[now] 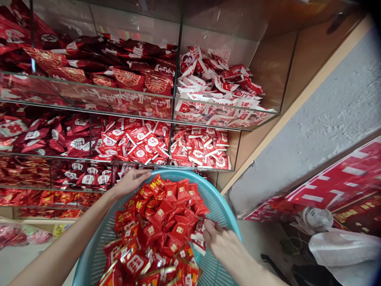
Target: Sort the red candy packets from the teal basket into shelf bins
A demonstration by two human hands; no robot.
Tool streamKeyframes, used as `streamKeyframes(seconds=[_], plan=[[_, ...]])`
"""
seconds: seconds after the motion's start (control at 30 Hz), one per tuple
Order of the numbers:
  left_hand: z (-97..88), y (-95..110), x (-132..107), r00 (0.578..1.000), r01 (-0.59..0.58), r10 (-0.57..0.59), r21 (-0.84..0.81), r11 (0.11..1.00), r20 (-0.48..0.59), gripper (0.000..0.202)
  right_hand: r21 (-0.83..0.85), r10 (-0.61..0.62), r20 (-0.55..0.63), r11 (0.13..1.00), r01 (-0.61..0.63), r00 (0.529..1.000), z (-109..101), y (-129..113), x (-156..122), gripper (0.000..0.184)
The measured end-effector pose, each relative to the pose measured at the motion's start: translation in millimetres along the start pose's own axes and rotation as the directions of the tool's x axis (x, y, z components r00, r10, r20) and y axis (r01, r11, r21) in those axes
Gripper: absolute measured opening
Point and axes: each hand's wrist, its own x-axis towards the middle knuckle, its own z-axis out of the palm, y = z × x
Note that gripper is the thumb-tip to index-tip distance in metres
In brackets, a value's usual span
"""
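Note:
A teal plastic basket sits low in the middle, heaped with small red sweet packets. My left hand grips the basket's far rim, fingers curled over the edge. My right hand rests inside the basket on the right side of the heap, fingers bent and touching a red-and-white packet at its edge.
Tiered clear bins of red and red-and-white packets fill the shelving behind the basket. A grey wall and wooden shelf side stand to the right. A small white fan, a white plastic bag and red boxes lie at the lower right.

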Motion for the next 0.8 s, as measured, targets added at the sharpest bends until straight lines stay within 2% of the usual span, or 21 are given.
streamKeyframes(seconds=[0.13,0.23,0.3,0.4,0.47,0.57,0.67,0.8], plan=[[0.1,-1.4,-0.2,1.000,0.002,-0.002,-0.013,1.000,0.017,0.058,0.028,0.041,0.040,0.999,-0.042,0.998,12.8,-9.8,4.3,0.021],[0.2,-1.2,-0.2,1.000,0.005,-0.004,-0.018,1.000,0.020,0.058,0.031,0.023,0.097,0.999,-0.026,0.995,14.8,-10.5,4.8,0.023],[-0.1,-1.2,0.0,1.000,0.006,-0.006,-0.018,1.000,0.022,0.057,0.069,0.005,0.144,0.997,-0.015,0.990,5.8,-5.5,4.9,0.019],[-0.8,-1.4,0.3,1.000,0.009,-0.008,-0.016,1.000,0.022,0.055,0.203,0.008,0.152,0.978,-0.039,0.988,-23.8,12.6,11.1,0.011],[-1.1,-1.2,0.1,1.000,0.006,-0.005,-0.017,1.000,0.019,0.055,0.285,0.061,0.076,0.955,-0.081,0.995,-46.4,30.7,22.6,0.005],[-1.1,0.1,-0.5,1.000,-0.001,0.001,-0.025,1.000,0.023,0.056,0.408,0.183,-0.126,0.906,-0.118,0.975,-68.3,62.5,51.1,0.016],[-1.2,1.4,-1.0,0.999,-0.008,0.009,-0.036,0.999,0.036,0.056,0.489,0.329,-0.309,0.860,-0.147,0.892,-70.1,93.5,86.5,0.016],[-2.3,1.6,-0.8,0.999,-0.021,0.024,-0.047,0.999,0.048,0.056,0.540,0.454,-0.393,0.818,-0.199,0.800,-61.2,122.2,126.8,0.017]])
